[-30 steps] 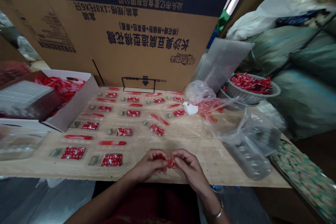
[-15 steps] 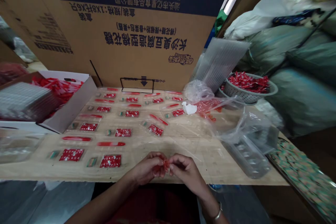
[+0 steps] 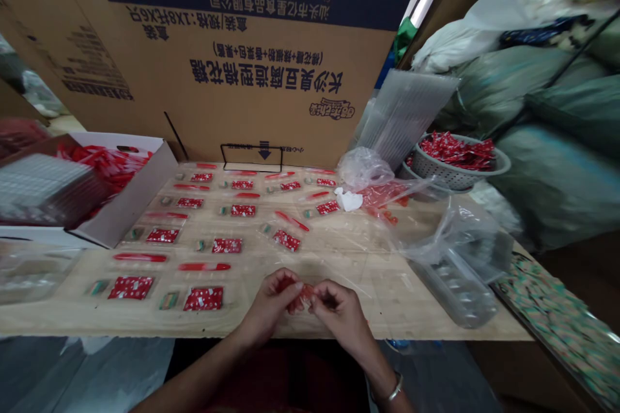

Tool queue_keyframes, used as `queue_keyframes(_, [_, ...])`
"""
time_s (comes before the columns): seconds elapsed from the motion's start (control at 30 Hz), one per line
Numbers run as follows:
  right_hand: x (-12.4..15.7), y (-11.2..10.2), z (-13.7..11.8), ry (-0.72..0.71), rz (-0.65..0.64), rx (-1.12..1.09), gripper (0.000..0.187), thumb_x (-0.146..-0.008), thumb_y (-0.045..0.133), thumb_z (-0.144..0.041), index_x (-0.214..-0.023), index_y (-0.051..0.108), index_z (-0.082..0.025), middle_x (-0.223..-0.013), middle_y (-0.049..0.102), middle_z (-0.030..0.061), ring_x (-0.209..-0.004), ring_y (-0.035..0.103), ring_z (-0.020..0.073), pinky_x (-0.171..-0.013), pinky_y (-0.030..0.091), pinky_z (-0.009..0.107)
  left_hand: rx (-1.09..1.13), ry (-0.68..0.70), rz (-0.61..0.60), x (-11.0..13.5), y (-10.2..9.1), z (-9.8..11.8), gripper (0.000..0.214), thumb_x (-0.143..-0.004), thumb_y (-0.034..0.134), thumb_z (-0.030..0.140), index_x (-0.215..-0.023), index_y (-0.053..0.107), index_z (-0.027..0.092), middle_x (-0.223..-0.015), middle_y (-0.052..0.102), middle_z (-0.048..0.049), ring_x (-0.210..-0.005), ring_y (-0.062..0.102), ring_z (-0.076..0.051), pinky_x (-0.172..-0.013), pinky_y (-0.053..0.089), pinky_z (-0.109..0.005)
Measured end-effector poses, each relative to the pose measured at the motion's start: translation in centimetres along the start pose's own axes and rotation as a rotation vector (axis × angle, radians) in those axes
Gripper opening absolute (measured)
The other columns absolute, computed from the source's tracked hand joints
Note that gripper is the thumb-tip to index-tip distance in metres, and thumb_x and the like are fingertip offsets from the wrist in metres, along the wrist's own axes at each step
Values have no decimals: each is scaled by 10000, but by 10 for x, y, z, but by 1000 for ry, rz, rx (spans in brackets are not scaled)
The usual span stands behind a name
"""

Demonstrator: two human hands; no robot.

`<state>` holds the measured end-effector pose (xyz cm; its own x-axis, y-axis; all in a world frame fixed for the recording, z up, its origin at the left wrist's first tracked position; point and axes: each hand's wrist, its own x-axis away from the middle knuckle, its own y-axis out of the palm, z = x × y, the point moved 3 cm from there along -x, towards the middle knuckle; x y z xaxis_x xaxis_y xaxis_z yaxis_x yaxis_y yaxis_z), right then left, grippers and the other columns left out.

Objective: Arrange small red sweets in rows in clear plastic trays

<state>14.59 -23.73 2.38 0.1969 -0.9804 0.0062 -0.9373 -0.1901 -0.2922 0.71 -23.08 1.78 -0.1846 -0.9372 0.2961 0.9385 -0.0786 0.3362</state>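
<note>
Both bare hands meet above the near edge of the pale wooden table (image 3: 358,258). Between them is one small, translucent orange-red piece (image 3: 306,297); the left hand (image 3: 271,302) pinches it with thumb and fingers closed, and the fingertips of the right hand (image 3: 343,311) are also clamped on its other side. On the right wrist there is a silver bracelet (image 3: 396,388).

In front of the hands and to the left lie rows of shallow clear plastic trays, with red packets with white spots (image 3: 203,299) and slim red sticks (image 3: 204,266). Behind these rows stands a large brown cardboard box (image 3: 252,45), its printing upside down, and it closes the far side. At the left, a white cardboard box (image 3: 138,197) contains more red sticks and a stack of clear ribbed trays (image 3: 48,184). At the right, a crumpled clear plastic bag (image 3: 436,242) and a long clear tray (image 3: 458,290) lie between the hands and the grey perforated basket (image 3: 443,171), which is filled with red packets.

The fingers cover most of the orange-red piece, so its exact shape cannot be read. The long tray is partly under the bag. The bulky greenish sacks (image 3: 557,174) and the flat container of green-and-pink pieces (image 3: 557,310) are cut off at the right border.
</note>
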Motion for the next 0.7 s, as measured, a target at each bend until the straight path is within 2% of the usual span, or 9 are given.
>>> queue_keyframes(0.07, [0,1,1,12,42,-24,140,-738,555,-267,-646,582,-165,-578,599,6,-537,537,120,-511,421,213,-80,66,-20,-1,0,3,298,-615,732,387,-691,562,155,-578,576,27,-528,483,-86,-528,363,-210])
queue_keyframes(0.17, [0,6,2,48,-8,-138,150,-737,562,-295,-659,574,-169,-592,606,6,-529,548,121,-513,436,219,-58,13,-73,-3,0,0,305,-622,722,407,-668,563,151,-548,552,29,-502,455,-84,-523,361,-218])
queue_keyframes(0.23, [0,8,3,75,-44,-229,171,-740,560,-323,-668,571,-169,-600,609,6,-516,556,120,-514,450,225,-63,1,-66,-4,0,-2,302,-640,702,420,-671,562,154,-530,536,35,-479,435,-82,-502,349,-216])
queue_keyframes(0.33, [2,9,3,68,17,-221,183,-740,570,-335,-667,576,-168,-576,588,-5,-503,541,112,-504,440,216,-241,149,7,-1,-2,3,254,-691,667,397,-684,605,150,-598,577,8,-565,490,-105,-556,380,-221])
queue_keyframes(0.4, [3,8,1,47,63,-157,174,-735,582,-323,-655,577,-169,-564,572,-12,-509,526,109,-497,422,207,-324,201,-27,2,-1,6,237,-719,646,384,-709,639,147,-664,618,-18,-638,530,-127,-613,406,-233])
queue_keyframes(0.53, [4,8,-1,57,32,-165,201,-733,591,-344,-632,551,-175,-552,564,-15,-510,523,111,-497,420,209,-276,123,-180,3,0,8,259,-698,672,399,-736,660,143,-658,638,-25,-617,544,-128,-609,421,-239])
queue_keyframes(0.7, [4,8,4,119,-55,-343,243,-733,583,-411,-660,538,-183,-507,550,-29,-468,527,113,-517,456,234,-239,35,-244,-2,-1,3,262,-656,701,389,-680,641,135,-570,610,-9,-518,525,-110,-546,408,-233])
